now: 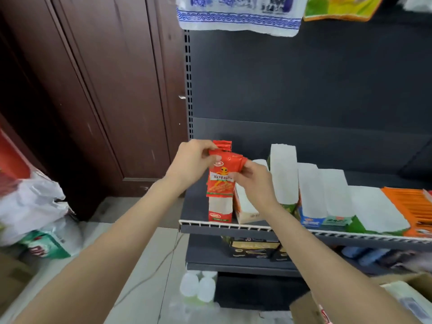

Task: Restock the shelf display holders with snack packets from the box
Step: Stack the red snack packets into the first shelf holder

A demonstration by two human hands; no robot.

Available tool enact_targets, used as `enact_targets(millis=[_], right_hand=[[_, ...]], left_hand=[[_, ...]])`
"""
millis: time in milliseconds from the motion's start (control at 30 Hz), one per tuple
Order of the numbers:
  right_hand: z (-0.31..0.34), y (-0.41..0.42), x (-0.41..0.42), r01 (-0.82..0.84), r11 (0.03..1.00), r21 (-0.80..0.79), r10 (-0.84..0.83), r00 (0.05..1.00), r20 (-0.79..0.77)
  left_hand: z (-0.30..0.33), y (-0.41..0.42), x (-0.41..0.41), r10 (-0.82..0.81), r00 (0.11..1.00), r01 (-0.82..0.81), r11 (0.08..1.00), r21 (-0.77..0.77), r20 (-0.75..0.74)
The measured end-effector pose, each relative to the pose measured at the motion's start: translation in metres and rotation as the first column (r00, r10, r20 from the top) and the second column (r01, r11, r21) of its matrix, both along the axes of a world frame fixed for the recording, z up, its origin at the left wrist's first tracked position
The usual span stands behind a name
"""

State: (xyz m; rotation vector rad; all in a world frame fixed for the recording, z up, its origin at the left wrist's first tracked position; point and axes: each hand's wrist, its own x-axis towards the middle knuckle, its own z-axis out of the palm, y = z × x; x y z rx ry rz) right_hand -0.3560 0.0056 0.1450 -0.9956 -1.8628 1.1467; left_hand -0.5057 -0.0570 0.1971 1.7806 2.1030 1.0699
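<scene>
Left hand (191, 160) and right hand (253, 183), both pinching a red snack packet (223, 176), held upright over the leftmost display holder (220, 210) at the shelf (224, 226) front edge. More red packets behind; white holders (284, 174) ranged rightward. Cardboard box (308, 308) at lower right.

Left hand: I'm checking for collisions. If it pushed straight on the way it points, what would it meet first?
Probably the red packets standing in the leftmost holder, just beyond the left hand; depth is unclear.
</scene>
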Motion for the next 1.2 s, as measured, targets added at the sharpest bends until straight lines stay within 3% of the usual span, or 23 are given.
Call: enact_targets(millis=[267,567,733,1000,1100,1200], right_hand=[[0.002,0.084,-0.044,-0.004,0.996,0.095,-0.002,0.998,0.064],[-0.018,0.142,-0.062,-0.144,0.99,0.015,0.129,0.925,0.359],[-0.019,0.156,-0.073,-0.142,0.99,-0.014,0.137,0.92,0.368],[-0.032,0.162,-0.072,-0.186,0.977,-0.105,0.213,0.875,0.435],[-0.034,0.162,-0.07,-0.141,0.989,-0.032,0.143,0.907,0.396],[-0.039,0.164,-0.07,-0.173,0.983,0.054,0.125,0.863,0.49]], left_hand=[[-0.006,0.073,-0.041,0.02,0.977,-0.018,1.0,-0.011,0.213],[-0.041,0.131,-0.069,0.086,0.945,-0.029,0.983,-0.181,0.315],[-0.045,0.142,-0.084,0.084,0.963,-0.037,0.982,-0.185,0.255],[-0.062,0.152,-0.079,-0.044,0.999,0.046,0.959,-0.28,0.013],[-0.076,0.155,-0.074,-0.058,0.998,0.055,0.949,-0.311,0.001],[-0.087,0.153,-0.07,-0.058,0.998,0.048,0.939,-0.34,-0.017]])
